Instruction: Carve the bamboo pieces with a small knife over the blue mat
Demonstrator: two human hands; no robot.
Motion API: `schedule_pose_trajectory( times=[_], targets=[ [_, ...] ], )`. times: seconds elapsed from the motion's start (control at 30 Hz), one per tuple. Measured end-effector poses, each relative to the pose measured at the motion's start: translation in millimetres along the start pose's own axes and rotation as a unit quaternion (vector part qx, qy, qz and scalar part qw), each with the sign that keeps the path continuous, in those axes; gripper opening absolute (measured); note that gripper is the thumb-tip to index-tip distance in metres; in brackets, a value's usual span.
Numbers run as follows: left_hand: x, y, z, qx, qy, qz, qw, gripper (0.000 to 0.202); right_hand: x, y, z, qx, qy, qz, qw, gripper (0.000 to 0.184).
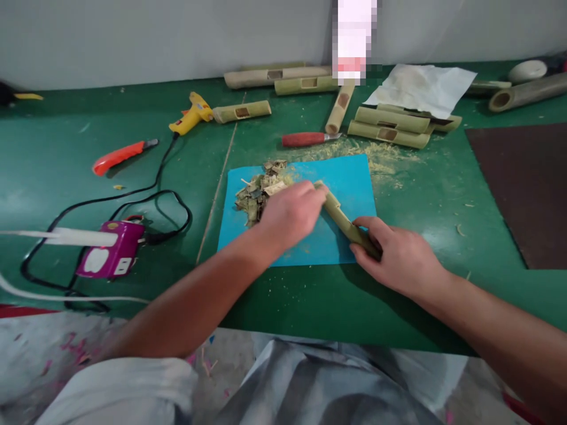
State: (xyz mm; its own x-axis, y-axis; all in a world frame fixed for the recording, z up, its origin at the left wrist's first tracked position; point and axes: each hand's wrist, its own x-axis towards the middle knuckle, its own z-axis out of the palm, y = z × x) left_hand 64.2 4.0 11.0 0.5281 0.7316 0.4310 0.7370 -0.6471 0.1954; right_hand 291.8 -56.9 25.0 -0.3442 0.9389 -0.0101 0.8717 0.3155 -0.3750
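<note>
Both hands are on one piece of bamboo tube with a notch cut in its upper side. It slants over a blue sheet. My left hand is closed at the far end, its fingertips pinched on the rim. My right hand wraps thumb and fingers around the near end. Just left of my left hand, a heap of bamboo chips lies on the sheet. Beyond the sheet rests a red-handled knife, its blade pointing right.
Several notched bamboo tubes lie at the back, some under white paper. To the left are a yellow glue gun, an orange utility knife and a purple power adapter with loose cords. A dark mat covers the right side.
</note>
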Motion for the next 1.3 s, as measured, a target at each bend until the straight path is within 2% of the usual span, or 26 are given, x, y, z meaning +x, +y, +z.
schedule_pose_trajectory(
  times=[0.07, 0.2, 0.3, 0.43, 0.5, 0.6, 0.73, 0.87, 1.0, 1.13, 1.23, 1.3],
  targets=[
    [0.3, -1.0, 0.7, -0.008, -0.022, 0.008, 1.0, 0.033, 0.2, -0.5, -0.3, 0.001, -0.004, 0.002, 1.0, 0.037],
    [0.0, -11.6, -0.1, 0.038, -0.001, -0.039, 0.998, 0.031, -1.9, -0.4, 0.3, -0.011, -0.004, 0.003, 1.0, 0.039],
    [-2.1, -18.8, -3.8, 0.05, -0.004, -0.047, 0.998, 0.03, -4.9, 0.6, 1.1, -0.014, -0.009, 0.0, 1.0, 0.04],
    [-2.7, -17.9, -8.5, 0.023, 0.071, -0.029, 0.997, 0.031, -6.1, 1.5, 1.5, -0.015, 0.002, 0.005, 1.0, 0.04],
    [-1.6, -15.5, -7.5, -0.006, 0.088, -0.012, 0.996, 0.029, -5.7, 1.7, 1.7, -0.014, 0.004, 0.002, 1.0, 0.039],
    [0.2, -13.5, -1.8, -0.039, 0.073, -0.002, 0.997, 0.025, -5.3, 2.3, 2.0, -0.009, 0.005, -0.003, 1.0, 0.039],
    [1.2, -12.5, 4.5, -0.074, 0.067, -0.021, 0.995, 0.02, -5.8, 3.2, 2.5, -0.009, 0.011, -0.007, 1.0, 0.038],
    [1.8, -10.3, 5.1, -0.111, 0.032, 0.006, 0.993, 0.022, -5.8, 2.9, 2.4, -0.007, 0.011, -0.009, 1.0, 0.037],
    [1.6, -5.9, 3.9, -0.091, 0.023, -0.003, 0.996, 0.026, -4.7, 1.9, 2.0, -0.013, 0.011, -0.003, 1.0, 0.038],
    [0.1, -0.6, 3.8, -0.098, -0.018, 0.027, 0.995, 0.029, -4.1, 1.4, 2.4, -0.013, 0.009, -0.006, 1.0, 0.037],
    [-0.3, -0.5, 3.6, -0.074, 0.007, 0.0, 0.997, 0.028, -4.6, 1.4, 2.5, -0.016, 0.008, -0.004, 1.0, 0.038],
    [-0.7, -0.6, 3.1, -0.074, -0.002, 0.007, 0.997, 0.029, -5.0, 1.2, 2.1, -0.018, 0.004, -0.002, 1.0, 0.039]
  ],
)
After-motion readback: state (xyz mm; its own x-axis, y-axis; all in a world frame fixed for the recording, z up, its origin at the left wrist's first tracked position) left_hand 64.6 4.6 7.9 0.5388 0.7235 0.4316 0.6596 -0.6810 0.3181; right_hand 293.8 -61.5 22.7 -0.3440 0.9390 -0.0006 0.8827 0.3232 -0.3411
